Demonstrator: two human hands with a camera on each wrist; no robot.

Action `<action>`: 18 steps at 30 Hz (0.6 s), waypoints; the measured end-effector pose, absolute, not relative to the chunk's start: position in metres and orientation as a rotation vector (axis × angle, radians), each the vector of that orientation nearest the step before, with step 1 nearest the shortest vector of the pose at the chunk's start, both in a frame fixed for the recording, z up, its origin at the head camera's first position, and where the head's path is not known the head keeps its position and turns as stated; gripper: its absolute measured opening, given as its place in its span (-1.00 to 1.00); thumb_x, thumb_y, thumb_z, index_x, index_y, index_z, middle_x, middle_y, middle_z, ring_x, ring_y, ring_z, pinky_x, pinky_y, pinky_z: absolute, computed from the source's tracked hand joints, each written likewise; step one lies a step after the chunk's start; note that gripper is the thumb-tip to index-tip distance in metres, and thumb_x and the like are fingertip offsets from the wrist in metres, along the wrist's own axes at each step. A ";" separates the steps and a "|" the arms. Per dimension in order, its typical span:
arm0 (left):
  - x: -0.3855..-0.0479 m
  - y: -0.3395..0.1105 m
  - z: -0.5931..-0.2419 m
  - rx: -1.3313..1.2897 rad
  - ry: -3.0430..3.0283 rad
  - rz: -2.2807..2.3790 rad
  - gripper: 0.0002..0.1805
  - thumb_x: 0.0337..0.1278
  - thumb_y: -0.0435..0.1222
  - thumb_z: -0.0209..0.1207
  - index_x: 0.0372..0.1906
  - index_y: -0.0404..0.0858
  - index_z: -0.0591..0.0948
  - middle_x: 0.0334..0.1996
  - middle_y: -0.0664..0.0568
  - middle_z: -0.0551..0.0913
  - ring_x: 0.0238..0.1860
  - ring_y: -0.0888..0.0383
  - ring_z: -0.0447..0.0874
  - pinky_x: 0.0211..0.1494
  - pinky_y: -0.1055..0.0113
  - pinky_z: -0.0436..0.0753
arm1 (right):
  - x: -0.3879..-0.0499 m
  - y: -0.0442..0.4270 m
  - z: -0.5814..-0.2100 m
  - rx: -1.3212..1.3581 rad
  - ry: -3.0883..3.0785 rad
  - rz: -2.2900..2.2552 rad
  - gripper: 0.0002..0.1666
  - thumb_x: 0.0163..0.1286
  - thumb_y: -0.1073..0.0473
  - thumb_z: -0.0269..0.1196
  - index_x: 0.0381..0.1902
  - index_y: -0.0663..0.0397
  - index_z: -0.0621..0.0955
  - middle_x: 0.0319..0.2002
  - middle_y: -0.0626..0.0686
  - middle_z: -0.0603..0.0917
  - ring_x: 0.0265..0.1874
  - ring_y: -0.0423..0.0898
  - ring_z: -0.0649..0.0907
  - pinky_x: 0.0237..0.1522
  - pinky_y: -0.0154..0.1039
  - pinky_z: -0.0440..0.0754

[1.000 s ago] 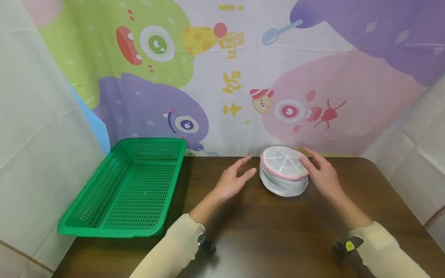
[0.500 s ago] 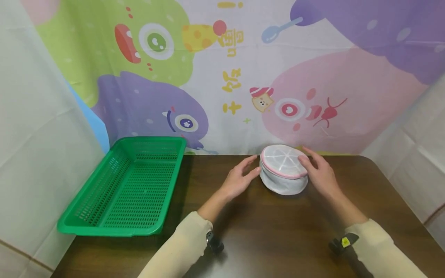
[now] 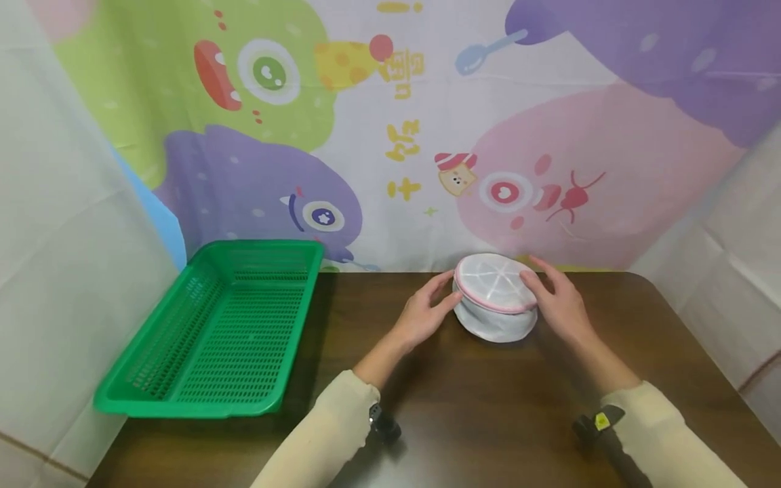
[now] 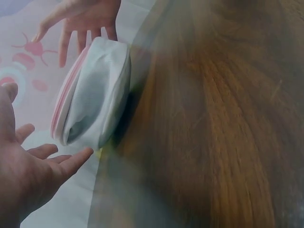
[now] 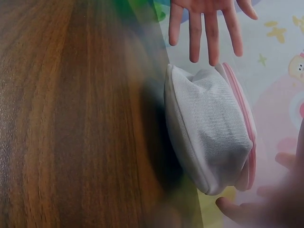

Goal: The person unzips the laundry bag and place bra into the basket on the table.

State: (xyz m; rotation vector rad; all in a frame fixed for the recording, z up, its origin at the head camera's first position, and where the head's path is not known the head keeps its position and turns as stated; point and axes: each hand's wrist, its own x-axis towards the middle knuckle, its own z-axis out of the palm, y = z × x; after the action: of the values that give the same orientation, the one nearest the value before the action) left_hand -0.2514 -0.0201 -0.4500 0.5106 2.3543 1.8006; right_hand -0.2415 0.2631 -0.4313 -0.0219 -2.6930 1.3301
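Note:
A round white mesh laundry bag [image 3: 495,283] with a pink zip around its top stands near the table's back edge. Its mesh side wall [image 5: 209,118] sags into creases in the right wrist view. My left hand [image 3: 424,314] is at the bag's left side, fingers spread and fairly straight; the left wrist view has its fingertips just short of the mesh. On the opposite side, my right hand [image 3: 563,306] has its thumb over the lid's edge in the head view. Whether that thumb touches the lid I cannot tell. Neither hand grips the bag.
A green plastic basket [image 3: 183,409] with slotted walls stands to the left on the brown wooden table [image 3: 488,413]. Behind the table hangs a cartoon-printed cloth [image 3: 409,230], and pale sheets flank both sides.
My left hand has moved right, closing the gap to the laundry bag's side. The right hand has stayed nearly in place, and the bag has not visibly moved on the table.

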 end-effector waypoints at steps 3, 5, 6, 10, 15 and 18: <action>-0.252 -0.017 -0.451 0.512 2.361 1.819 -0.35 0.72 -0.03 0.19 0.71 -0.10 0.44 0.74 -0.13 0.43 0.76 -0.23 0.38 0.77 -0.21 0.44 | -0.241 0.263 -0.432 -0.031 -2.699 1.332 -0.10 0.76 -0.39 0.09 0.80 -0.06 0.32 0.79 0.29 0.29 0.73 0.43 0.36 0.72 0.47 0.27; -0.252 -0.016 -0.451 0.504 2.371 1.833 -0.36 0.71 -0.04 0.19 0.70 -0.10 0.46 0.73 -0.12 0.45 0.76 -0.24 0.40 0.76 -0.19 0.45 | -0.242 0.262 -0.432 -0.034 -2.702 1.333 -0.10 0.76 -0.39 0.08 0.80 -0.06 0.31 0.80 0.29 0.28 0.73 0.43 0.35 0.73 0.47 0.26; -0.253 -0.015 -0.451 0.499 2.370 1.844 -0.37 0.71 -0.06 0.19 0.70 -0.11 0.47 0.73 -0.13 0.46 0.76 -0.24 0.40 0.77 -0.19 0.45 | -0.242 0.262 -0.433 -0.036 -2.702 1.335 -0.11 0.76 -0.39 0.08 0.80 -0.07 0.31 0.80 0.28 0.28 0.74 0.42 0.35 0.73 0.46 0.26; -0.255 -0.013 -0.451 0.482 2.369 1.870 -0.38 0.71 -0.08 0.20 0.69 -0.10 0.47 0.73 -0.13 0.46 0.75 -0.25 0.40 0.77 -0.18 0.45 | -0.246 0.263 -0.433 -0.049 -2.698 1.340 -0.12 0.77 -0.36 0.09 0.80 -0.06 0.32 0.81 0.27 0.27 0.75 0.40 0.34 0.75 0.43 0.25; -0.258 -0.011 -0.454 0.488 2.340 1.888 -0.35 0.71 0.02 0.20 0.70 -0.04 0.47 0.74 -0.12 0.44 0.77 -0.23 0.38 0.74 -0.18 0.50 | -0.248 0.263 -0.434 -0.059 -2.692 1.343 -0.13 0.77 -0.34 0.09 0.79 -0.05 0.32 0.80 0.29 0.28 0.74 0.40 0.35 0.74 0.42 0.26; -0.264 -0.011 -0.464 0.524 2.357 1.874 -0.31 0.68 0.16 0.18 0.70 0.02 0.48 0.72 -0.09 0.47 0.75 -0.19 0.42 0.67 -0.09 0.61 | -0.248 0.262 -0.435 -0.056 -2.695 1.347 -0.13 0.78 -0.35 0.08 0.80 -0.04 0.31 0.80 0.30 0.27 0.73 0.41 0.36 0.74 0.43 0.25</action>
State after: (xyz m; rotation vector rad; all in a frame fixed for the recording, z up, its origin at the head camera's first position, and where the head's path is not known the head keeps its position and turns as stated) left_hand -0.2640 -0.0107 -0.4643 0.5245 2.3566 1.8739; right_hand -0.2477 0.2625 -0.4354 -0.0564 -2.6952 1.3469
